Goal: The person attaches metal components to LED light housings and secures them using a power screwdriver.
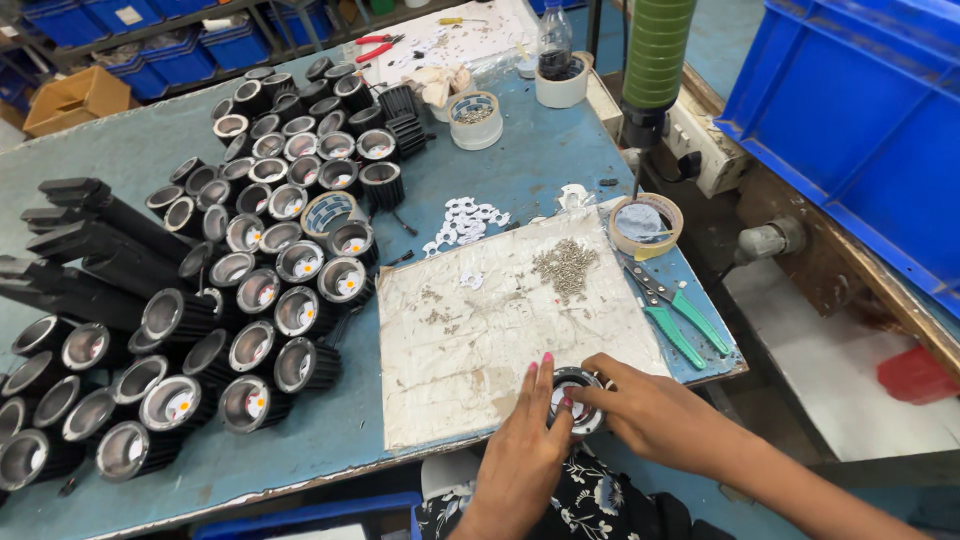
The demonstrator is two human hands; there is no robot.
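At the near edge of a worn white sheet [480,320], both my hands hold one black round lamp housing [578,392] with a shiny reflector inside. My left hand [525,440] grips its left side, fingers pointing up. My right hand [650,410] clasps its right side, fingertips on the rim. A small heap of tiny metal screws [565,265] lies on the sheet's far right part. Small white ring-shaped pieces [462,222] lie just beyond the sheet.
Many black lamp housings [260,290] crowd the left of the blue-grey table [520,165], with long black finned parts [80,250] beside them. Green-handled pliers [680,320], a tape roll [645,225], a hanging green-grip screwdriver [650,70] and a blue crate [860,130] are at right.
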